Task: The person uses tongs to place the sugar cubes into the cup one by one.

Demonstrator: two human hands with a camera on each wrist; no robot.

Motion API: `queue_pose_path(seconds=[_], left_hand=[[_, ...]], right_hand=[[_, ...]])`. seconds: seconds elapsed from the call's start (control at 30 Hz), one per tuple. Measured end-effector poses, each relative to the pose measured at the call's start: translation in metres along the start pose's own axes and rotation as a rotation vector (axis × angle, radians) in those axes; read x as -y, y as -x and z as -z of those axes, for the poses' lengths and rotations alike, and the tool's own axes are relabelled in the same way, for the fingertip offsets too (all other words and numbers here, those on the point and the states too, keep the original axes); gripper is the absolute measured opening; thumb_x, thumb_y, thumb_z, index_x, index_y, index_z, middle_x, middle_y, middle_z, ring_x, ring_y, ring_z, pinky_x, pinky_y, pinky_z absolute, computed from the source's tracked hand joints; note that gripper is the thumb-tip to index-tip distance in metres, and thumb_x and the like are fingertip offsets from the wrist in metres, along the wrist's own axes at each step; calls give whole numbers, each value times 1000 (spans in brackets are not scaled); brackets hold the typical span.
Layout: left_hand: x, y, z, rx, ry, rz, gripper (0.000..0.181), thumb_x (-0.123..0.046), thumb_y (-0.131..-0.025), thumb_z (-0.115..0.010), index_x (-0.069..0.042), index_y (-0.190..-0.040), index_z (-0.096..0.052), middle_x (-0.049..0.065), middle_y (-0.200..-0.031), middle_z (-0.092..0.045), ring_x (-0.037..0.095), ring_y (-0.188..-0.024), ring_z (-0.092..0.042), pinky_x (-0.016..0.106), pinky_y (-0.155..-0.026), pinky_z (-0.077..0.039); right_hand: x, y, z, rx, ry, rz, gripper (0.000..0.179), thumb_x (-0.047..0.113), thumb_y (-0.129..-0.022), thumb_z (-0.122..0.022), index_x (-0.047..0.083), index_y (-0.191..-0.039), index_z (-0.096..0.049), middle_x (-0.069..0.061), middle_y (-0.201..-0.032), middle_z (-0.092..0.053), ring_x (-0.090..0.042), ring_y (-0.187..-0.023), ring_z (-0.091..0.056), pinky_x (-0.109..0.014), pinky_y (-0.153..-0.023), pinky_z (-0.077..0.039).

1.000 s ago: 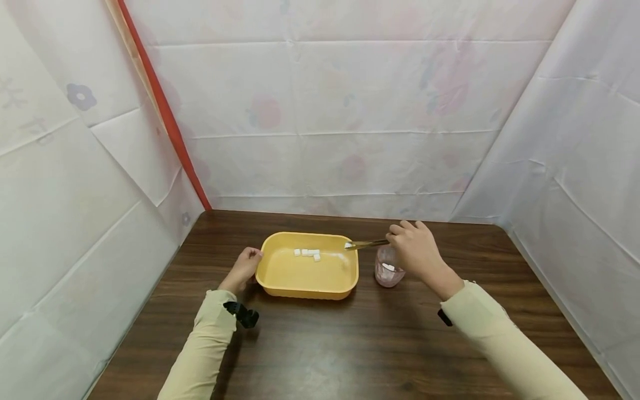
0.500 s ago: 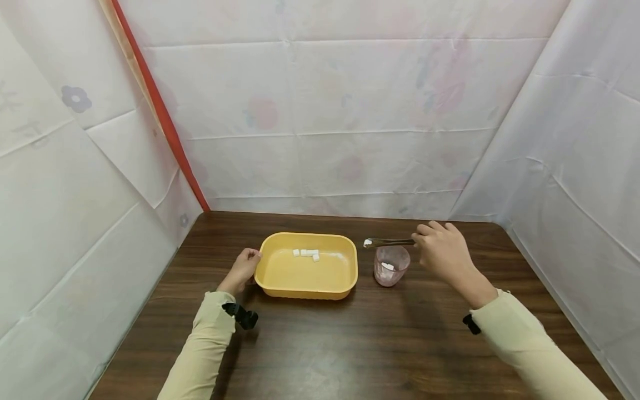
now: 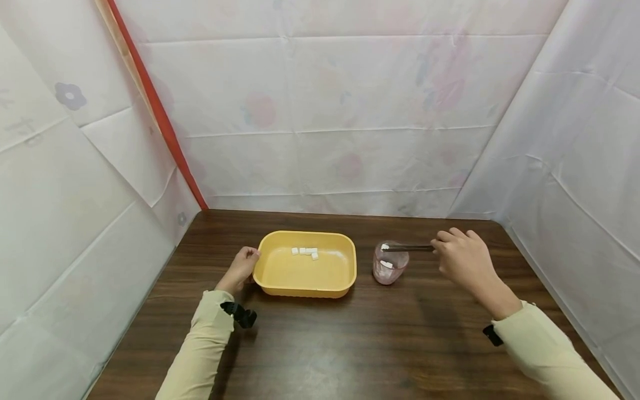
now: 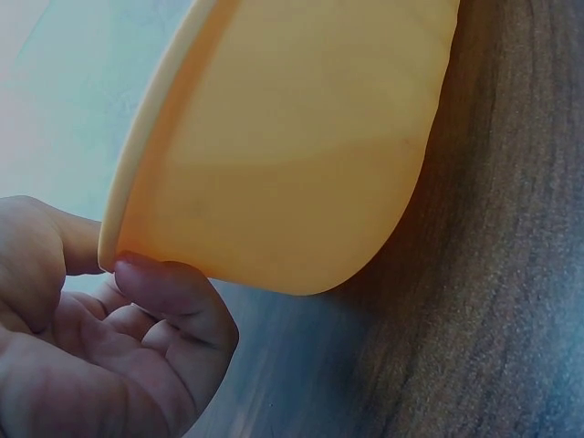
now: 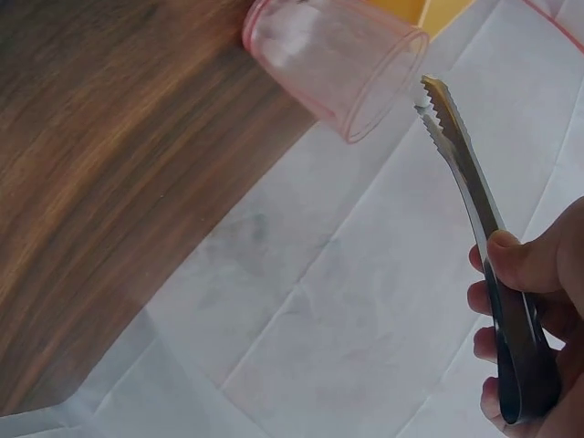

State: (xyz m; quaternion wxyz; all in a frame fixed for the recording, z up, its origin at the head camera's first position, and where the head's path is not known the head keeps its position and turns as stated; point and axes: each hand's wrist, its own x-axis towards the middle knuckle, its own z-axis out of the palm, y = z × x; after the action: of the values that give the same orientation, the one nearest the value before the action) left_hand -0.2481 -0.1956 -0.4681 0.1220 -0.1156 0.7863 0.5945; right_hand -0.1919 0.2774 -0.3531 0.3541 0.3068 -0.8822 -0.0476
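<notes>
My left hand (image 3: 240,270) pinches the left rim of a yellow plastic basin (image 3: 305,278); in the left wrist view thumb and finger close on the lip of the basin (image 4: 292,137). Several white cubes (image 3: 302,251) lie grouped on its floor. To its right stands a pinkish see-through cup (image 3: 385,276) with white pieces (image 3: 386,264) inside. My right hand (image 3: 467,261) grips metal tongs (image 3: 412,248), their tips above the cup's mouth with a white cube (image 3: 384,247) between them. The right wrist view shows the serrated ends of the tongs (image 5: 447,114) near the cup (image 5: 338,59).
Everything stands on a dark wood-grain table (image 3: 310,344). Pale printed sheeting (image 3: 320,111) rises behind the table and along both sides, with a red strip (image 3: 155,105) at the back left corner. Black straps (image 3: 240,315) sit on the wrists.
My right hand has moved right, carrying the tongs and white cube from the basin's right rim across to above the cup. The left hand stays on the basin's rim.
</notes>
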Motion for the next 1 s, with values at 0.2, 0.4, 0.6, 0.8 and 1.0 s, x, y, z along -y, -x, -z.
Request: queue_pose_path(seconds=[0.2, 0.4, 0.6, 0.8, 1.0], left_hand=[[-1, 0, 0, -5, -9, 7, 28, -22, -105, -35, 0, -122, -38, 18, -104, -45, 15, -62, -48, 26, -53, -43], [-2, 0, -1, -11, -16, 1, 28, -21, -105, -35, 1, -121, -38, 18, -104, -44, 16, -63, -49, 26, -53, -44], [-2, 0, -1, -4, -11, 3, 28, -22, -105, -35, 0, -122, -37, 17, -104, -45, 16, -62, -48, 25, -53, -43], [-1, 0, -1, -4, -10, 6, 28, -23, -105, -36, 0, -122, -37, 17, -102, -45, 16, -62, -48, 26, -53, -43], [0, -1, 0, -4, -5, 4, 29, -22, -105, -36, 1, -122, -37, 17, -102, -45, 16, -61, -48, 26, -52, -42]], right_hand=[[-1, 7, -3, 51, 2, 3, 13, -5, -64, -71, 5, -70, -67, -3, -67, -56, -25, -61, -49, -31, -50, -28], [2, 7, -14, 193, 28, -6, 19, -2, -61, -80, 8, -72, -68, -2, -73, -59, -24, -66, -51, -32, -53, -28], [5, 4, -26, 273, 40, -6, 23, 2, -55, -80, 9, -73, -69, -1, -76, -60, -25, -70, -53, -35, -55, -34], [7, 1, -35, 291, 42, -6, 20, 1, -56, -78, 8, -71, -68, -2, -74, -59, -25, -68, -52, -34, -54, -32], [10, 2, -43, 289, 35, -2, 17, -4, -59, -73, 8, -69, -67, -2, -73, -58, -24, -68, -52, -33, -54, -32]])
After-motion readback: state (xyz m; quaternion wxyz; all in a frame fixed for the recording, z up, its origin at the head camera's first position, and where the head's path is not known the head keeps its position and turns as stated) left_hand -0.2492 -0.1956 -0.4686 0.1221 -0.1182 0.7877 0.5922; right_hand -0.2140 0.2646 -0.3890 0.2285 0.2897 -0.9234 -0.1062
